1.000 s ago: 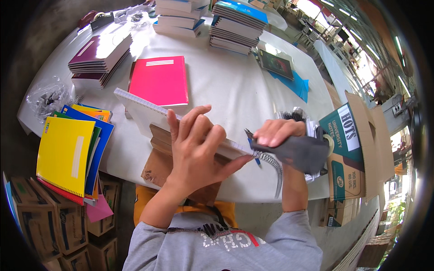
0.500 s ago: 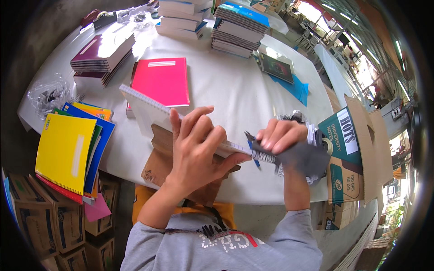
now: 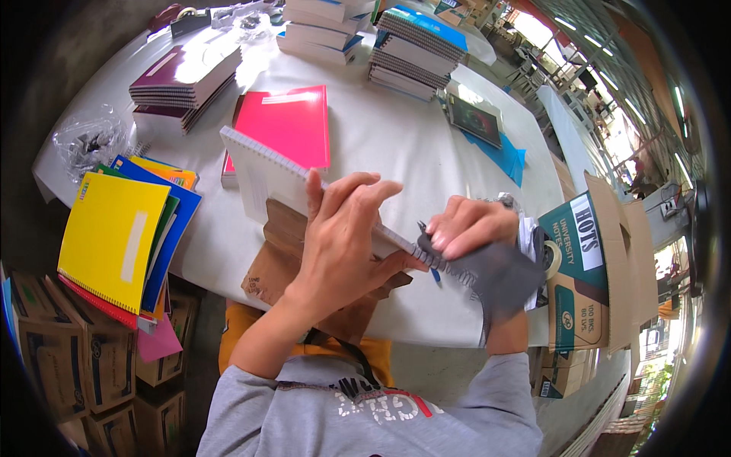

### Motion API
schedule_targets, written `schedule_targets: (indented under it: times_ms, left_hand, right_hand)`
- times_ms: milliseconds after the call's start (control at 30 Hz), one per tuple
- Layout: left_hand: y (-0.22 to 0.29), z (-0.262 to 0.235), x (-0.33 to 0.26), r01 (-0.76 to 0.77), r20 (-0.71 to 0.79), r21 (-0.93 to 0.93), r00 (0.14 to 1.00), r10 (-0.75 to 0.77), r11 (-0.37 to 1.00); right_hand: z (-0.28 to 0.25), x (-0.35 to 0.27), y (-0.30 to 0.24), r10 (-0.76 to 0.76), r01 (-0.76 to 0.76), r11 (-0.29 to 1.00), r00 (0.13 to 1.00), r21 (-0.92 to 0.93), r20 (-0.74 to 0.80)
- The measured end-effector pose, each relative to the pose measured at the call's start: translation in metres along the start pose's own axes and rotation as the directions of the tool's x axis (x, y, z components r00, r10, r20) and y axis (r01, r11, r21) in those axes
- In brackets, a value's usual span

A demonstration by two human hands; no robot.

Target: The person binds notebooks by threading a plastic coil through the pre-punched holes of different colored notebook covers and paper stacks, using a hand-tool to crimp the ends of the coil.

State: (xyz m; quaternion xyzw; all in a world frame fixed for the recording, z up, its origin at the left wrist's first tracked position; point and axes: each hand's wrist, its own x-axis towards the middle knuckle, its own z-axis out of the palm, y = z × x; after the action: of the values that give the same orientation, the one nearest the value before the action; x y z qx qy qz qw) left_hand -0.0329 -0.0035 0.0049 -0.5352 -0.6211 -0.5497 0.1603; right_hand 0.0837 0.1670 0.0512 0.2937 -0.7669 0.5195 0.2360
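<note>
My left hand (image 3: 343, 232) is closed around a block of white notebook pages (image 3: 263, 179) that stands tilted on its edge, thumb on the near side. A row of holes runs along the top edge. At its right end a wire coil (image 3: 445, 263) sticks out past the pages. My right hand (image 3: 472, 228) is closed over that end, gripping a dark grey cloth (image 3: 514, 278) that is blurred by motion. Pliers with a blue handle (image 3: 435, 276) show beside the coil, partly covered. Beneath the pages is a folded brown cardboard piece (image 3: 278, 266).
A pink notebook (image 3: 285, 126) lies ahead. Yellow and other coloured notebooks (image 3: 118, 236) overhang the left edge. Purple notebooks (image 3: 179, 76) and blue-topped notebooks (image 3: 419, 53) stand stacked farther back. An open carton (image 3: 579, 282) and a tape roll (image 3: 552, 259) are at right.
The grey cloth has swung lower and to the left below my right hand. Both hands keep their hold, and the whole view has shifted slightly.
</note>
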Motion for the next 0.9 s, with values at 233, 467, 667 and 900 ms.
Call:
schedule_targets:
  times_ms: [233, 467, 667, 900]
  left_hand:
    - [-0.007, 0.000, 0.002, 0.022, 0.030, -0.029, 0.999, -0.022, 0.999]
    - [-0.011, 0.003, 0.004, 0.074, 0.088, -0.089, 0.994, -0.066, 0.993]
    - [-0.041, -0.024, 0.016, 0.009, -0.094, 0.409, 0.995, 0.033, 0.913]
    - [-0.048, -0.029, 0.014, 0.002, -0.117, 0.345, 0.992, 0.041, 0.939]
  right_hand:
    - [0.005, 0.009, -0.003, 0.022, -0.025, 0.996, 0.999, -0.089, -0.038]
    - [0.010, 0.010, 0.009, 0.105, -0.130, 0.981, 0.981, -0.145, -0.165]
    - [0.007, -0.013, 0.024, 0.333, -0.201, 0.940, 0.711, 0.276, -0.619]
    - [0.023, 0.000, 0.030, 0.248, -0.120, 0.961, 0.778, 0.250, -0.578]
